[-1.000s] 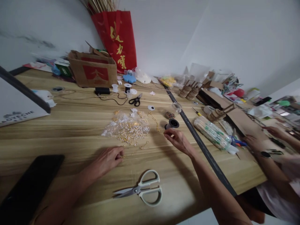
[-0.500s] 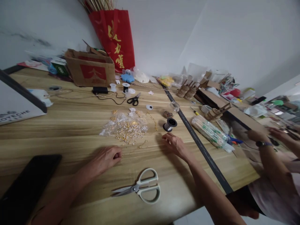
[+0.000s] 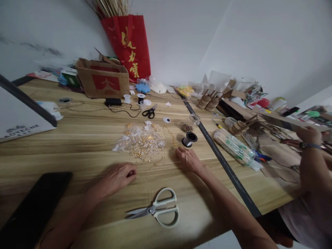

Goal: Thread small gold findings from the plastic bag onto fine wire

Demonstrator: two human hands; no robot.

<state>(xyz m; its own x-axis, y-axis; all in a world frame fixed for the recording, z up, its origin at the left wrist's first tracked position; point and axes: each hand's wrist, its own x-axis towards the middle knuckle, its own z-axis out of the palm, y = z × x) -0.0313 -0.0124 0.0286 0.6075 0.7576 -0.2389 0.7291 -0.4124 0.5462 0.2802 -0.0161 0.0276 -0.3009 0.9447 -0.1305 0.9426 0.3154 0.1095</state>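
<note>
Right hand (image 3: 188,159) near probable wire spool (image 3: 190,139)

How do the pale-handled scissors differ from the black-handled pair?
Handles: the pale-handled scissors have whitish loops; the black-handled scissors have black ones.
Place: the pale pair lies nearer the wearer; the black pair lies beyond the pile of small shiny pieces.
Direction: in the picture, the pale pair's blades point left, the black pair's up and right.
Shared: both lie on the wooden table.
</note>
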